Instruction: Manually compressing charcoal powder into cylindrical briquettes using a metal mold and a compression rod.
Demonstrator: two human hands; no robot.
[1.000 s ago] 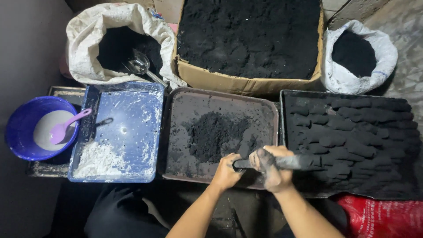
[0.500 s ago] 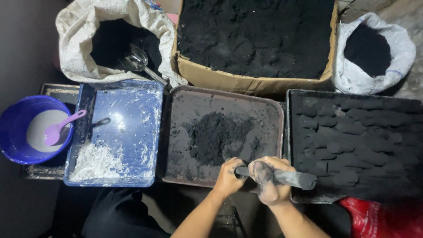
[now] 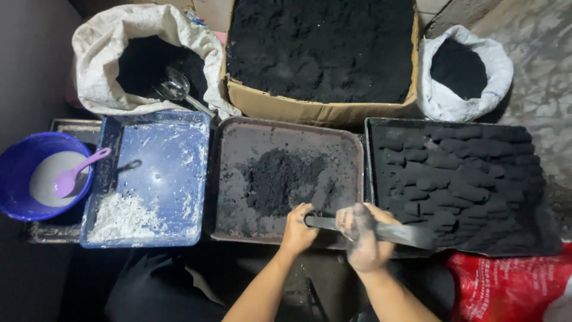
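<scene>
Both my hands have slid back to the near rim of the middle tray point(image 3: 232, 179) — left hand point(image 3: 298, 229) and right hand point(image 3: 363, 238) closed round the dark metal tube point(image 3: 393, 232), now clear of the black powder heap point(image 3: 280, 179).

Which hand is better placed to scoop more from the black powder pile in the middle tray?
Left, probably. The left hand grips the near end of the dark metal tube right beside the black powder pile in the brown middle tray. The soot-covered right hand sits further along, toward the black tray of pressed pieces.
</scene>
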